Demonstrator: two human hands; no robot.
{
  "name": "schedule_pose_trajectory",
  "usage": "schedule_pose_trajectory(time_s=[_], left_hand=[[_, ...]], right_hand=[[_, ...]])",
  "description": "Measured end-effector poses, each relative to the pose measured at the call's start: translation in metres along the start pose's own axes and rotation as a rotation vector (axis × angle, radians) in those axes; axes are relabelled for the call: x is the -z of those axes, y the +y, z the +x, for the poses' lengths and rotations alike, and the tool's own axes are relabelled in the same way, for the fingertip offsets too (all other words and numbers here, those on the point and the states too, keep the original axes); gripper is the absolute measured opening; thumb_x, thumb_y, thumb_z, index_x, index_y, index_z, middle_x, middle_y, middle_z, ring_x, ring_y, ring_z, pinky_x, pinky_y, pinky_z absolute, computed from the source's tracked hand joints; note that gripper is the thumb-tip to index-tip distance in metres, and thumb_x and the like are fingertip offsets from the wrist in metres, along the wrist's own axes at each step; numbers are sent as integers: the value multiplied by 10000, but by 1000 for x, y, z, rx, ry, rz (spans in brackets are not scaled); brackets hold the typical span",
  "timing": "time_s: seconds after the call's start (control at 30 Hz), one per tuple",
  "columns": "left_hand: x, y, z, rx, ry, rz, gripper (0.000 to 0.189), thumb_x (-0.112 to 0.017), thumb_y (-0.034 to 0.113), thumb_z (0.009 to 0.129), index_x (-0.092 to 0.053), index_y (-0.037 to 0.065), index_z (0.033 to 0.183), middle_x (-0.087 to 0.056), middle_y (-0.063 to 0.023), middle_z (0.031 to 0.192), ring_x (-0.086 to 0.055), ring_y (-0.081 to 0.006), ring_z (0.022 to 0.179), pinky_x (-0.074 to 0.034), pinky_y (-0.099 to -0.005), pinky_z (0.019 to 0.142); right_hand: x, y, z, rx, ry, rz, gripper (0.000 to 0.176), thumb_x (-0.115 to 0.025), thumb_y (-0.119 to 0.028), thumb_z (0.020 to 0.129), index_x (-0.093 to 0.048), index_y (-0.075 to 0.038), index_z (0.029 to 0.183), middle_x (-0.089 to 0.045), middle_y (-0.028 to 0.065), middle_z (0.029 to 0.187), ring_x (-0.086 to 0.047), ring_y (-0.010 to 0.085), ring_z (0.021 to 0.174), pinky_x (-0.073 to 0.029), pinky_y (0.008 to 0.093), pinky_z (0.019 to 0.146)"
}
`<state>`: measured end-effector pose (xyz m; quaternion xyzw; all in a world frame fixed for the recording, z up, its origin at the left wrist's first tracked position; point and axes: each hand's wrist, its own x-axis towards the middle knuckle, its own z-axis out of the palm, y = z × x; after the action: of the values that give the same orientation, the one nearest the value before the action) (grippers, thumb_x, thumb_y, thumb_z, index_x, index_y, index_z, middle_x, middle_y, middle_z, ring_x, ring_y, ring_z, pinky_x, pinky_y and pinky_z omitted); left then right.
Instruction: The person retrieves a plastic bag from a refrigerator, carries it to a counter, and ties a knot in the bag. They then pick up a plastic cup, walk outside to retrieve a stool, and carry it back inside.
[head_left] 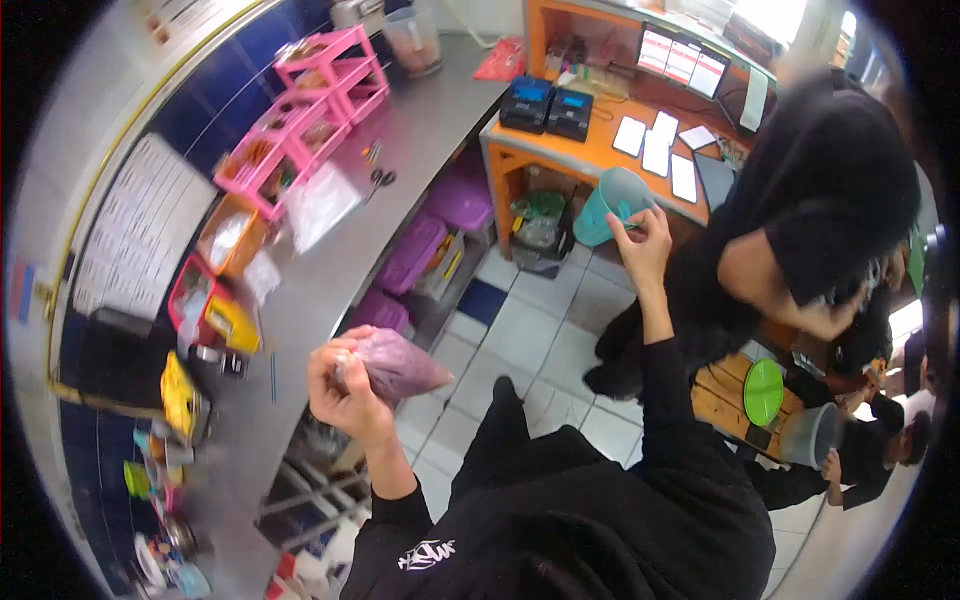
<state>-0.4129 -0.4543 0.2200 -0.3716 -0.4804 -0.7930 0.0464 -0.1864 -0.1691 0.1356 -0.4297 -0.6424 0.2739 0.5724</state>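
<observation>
A plastic bag with purple contents [398, 364] hangs from my left hand [350, 390], whose fingers grip its gathered top, beside the metal counter. My right hand [645, 243] is stretched out ahead and pinches the rim of a teal plastic pitcher [598, 208]. The pitcher is tilted, its mouth toward the upper right, below the front edge of the orange desk.
A metal counter [400, 130] with pink racks [350, 75] and scissors [382, 178] runs along the left. An orange desk [605, 112] holds two black printers [548, 108]. A person in black [835, 180] stands close on the right; others are farther right.
</observation>
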Motion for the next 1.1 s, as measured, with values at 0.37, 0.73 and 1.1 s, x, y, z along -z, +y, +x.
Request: schedule_pose_trajectory(time_s=[0.37,0.73,1.1], left_hand=[[-246,-261,154,109,-554,-549,125,-641,35,787,-525,-4,817,-575,-121,771,-627,-317,767,-525,-470,708],[-399,-337,192,279,-974,-763,107,-629,-64,753,-563,-21,827,-623,-127,819,-650,-267,795,-528,-362,731],[-480,-334,139,406,-1325,-846,95,-623,-72,770,-593,-24,846,-637,-108,890,-609,-244,930,-434,-380,905]], right_hand=[[-140,171,213,-206,245,-361,696,-787,-313,668,-369,14,1119,-489,226,1044,-565,321,849,-468,405,676],[-130,118,208,-231,-29,38,1057,-807,-346,648,-125,-21,1388,-286,178,1393,-316,306,1289,-281,418,1021],[-128,117,202,-137,105,164,858,-845,-272,604,-360,-12,1263,-518,125,1150,-516,208,1080,-403,345,921]])
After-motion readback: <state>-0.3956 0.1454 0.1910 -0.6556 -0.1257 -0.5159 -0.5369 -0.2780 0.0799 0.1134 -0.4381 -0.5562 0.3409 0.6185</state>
